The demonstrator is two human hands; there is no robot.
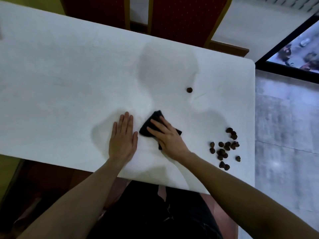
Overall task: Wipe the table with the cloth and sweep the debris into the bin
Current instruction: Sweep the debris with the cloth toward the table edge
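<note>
A dark folded cloth lies on the white-covered table. My right hand presses flat on the cloth with straight fingers. My left hand rests palm down on the tablecloth just left of the cloth. A cluster of several small dark brown debris pieces lies near the table's right edge, to the right of my right hand. One stray brown piece sits alone farther back. No bin is in view.
Two red upholstered chairs stand against the table's far edge. The table's right edge drops to a grey floor. A dark-framed screen shows at the upper right. My lap is below the near edge.
</note>
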